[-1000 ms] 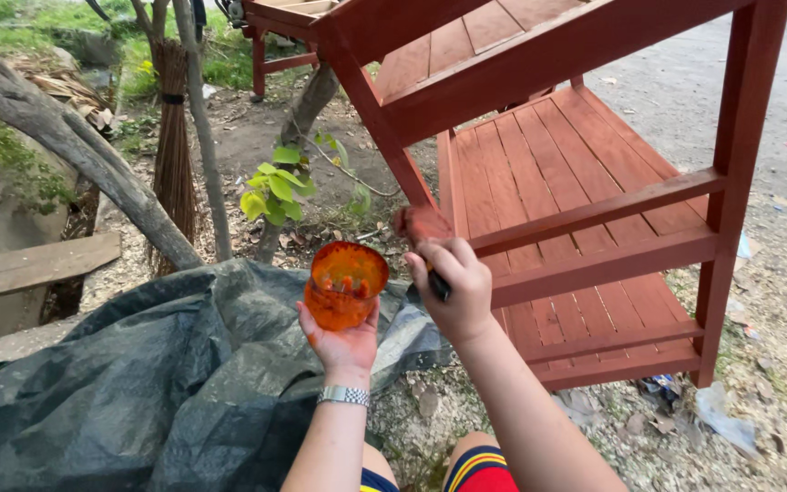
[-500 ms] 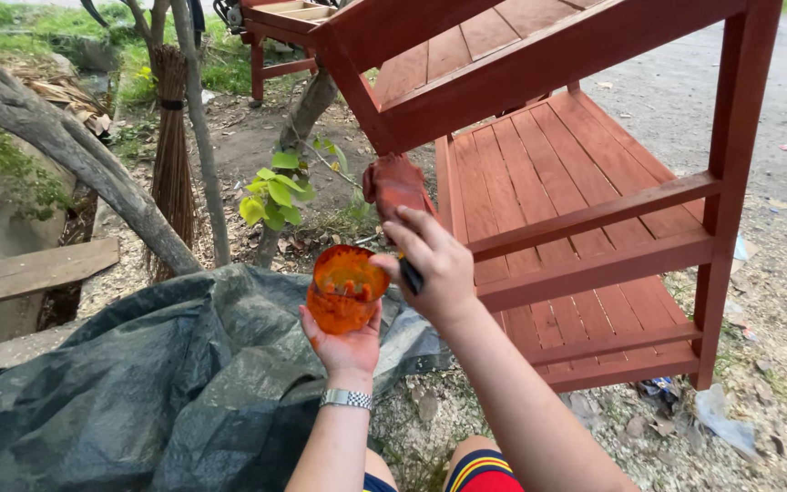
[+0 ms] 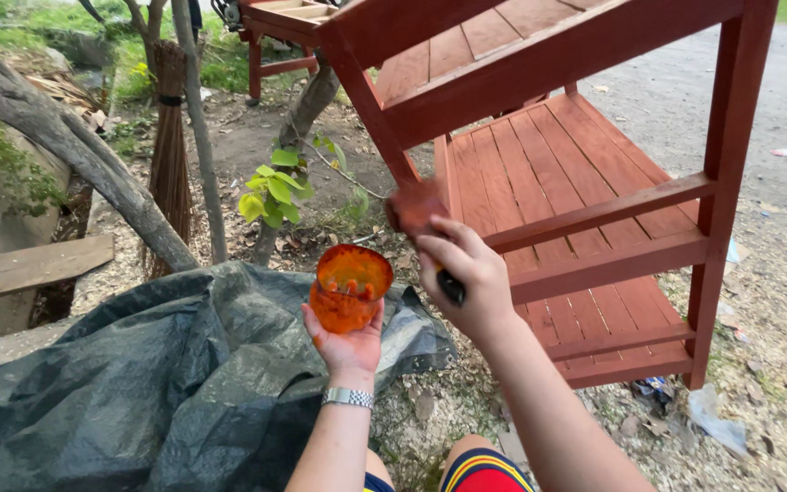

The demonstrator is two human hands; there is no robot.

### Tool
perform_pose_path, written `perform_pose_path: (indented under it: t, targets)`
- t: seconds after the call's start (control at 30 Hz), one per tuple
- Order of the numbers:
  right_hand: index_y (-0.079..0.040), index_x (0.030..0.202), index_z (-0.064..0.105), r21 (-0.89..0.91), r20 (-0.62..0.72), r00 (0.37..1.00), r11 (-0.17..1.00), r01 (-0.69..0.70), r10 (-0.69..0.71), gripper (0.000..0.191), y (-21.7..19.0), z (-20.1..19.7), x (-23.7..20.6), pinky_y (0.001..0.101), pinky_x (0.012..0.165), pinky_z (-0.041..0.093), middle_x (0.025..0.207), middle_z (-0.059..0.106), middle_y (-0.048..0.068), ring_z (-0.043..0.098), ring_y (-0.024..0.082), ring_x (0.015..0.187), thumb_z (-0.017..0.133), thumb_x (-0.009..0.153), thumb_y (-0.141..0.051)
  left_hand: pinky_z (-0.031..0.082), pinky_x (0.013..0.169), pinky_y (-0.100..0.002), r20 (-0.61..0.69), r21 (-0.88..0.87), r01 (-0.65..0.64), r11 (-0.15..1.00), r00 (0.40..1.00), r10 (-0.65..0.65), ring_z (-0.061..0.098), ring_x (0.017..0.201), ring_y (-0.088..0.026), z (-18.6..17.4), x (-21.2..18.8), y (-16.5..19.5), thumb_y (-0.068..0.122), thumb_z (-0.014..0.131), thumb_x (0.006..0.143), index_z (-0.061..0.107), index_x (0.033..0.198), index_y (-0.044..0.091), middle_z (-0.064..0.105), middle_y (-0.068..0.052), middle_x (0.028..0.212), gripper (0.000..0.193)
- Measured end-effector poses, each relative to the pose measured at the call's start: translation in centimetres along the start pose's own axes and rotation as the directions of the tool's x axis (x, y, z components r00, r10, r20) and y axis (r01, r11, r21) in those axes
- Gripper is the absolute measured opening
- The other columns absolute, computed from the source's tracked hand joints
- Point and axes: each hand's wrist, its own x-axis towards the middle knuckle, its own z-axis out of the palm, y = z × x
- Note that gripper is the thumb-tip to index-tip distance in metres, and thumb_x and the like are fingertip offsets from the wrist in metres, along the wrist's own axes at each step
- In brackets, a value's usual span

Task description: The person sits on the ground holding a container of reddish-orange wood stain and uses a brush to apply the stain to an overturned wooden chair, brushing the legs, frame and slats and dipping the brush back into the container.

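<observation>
Dark tarp (image 3: 120,392) lies lower left. Left hand (image 3: 346,342) cups an orange paint cup (image 3: 350,287) from below; looks light, slick with paint, best gripped around its sides. Right hand (image 3: 466,273) is clenched on a paintbrush (image 3: 421,223), bristles at the red wooden shelf (image 3: 594,219).

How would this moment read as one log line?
left hand: holds orange cup | right hand: grips brush | brush: by red wooden rack

An orange paint-smeared cup (image 3: 350,286) sits upright, beside a red-loaded paintbrush (image 3: 419,219) raised near the red bench (image 3: 557,173).
</observation>
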Motion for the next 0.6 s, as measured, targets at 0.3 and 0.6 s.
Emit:
perform_pose_path:
  t: [0.3,0.6]
  targets:
    - [-0.013,0.119,0.070,-0.100,0.556,0.781,0.909,0.404,-0.286,0.045,2.5,-1.9,5.1,0.0425,0.078,0.058,0.154,0.045,0.025,0.064,0.033,0.109,0.080,0.075,-0.014,0.056,0.089,-0.049,0.035,0.008,-0.002,1.000,0.999,0.002,0.060,0.121,-0.031,0.7,0.3,0.8,0.073,0.060,0.077,0.053,0.142,0.037,0.058,0.001,0.143,0.075]
    - [-0.010,0.084,0.065,-0.044,0.704,0.710,0.996,0.075,-0.023,0.012,6.8,-2.5,0.4,0.0450,0.072,0.059,0.149,0.055,0.019,0.072,0.035,0.090,0.074,0.074,-0.010,0.056,0.090,-0.051,0.072,-0.037,0.016,0.999,0.997,-0.013,0.060,0.122,-0.033,2.2,1.5,0.0,0.072,0.061,0.079,0.051,0.145,0.031,0.058,-0.004,0.143,0.078]
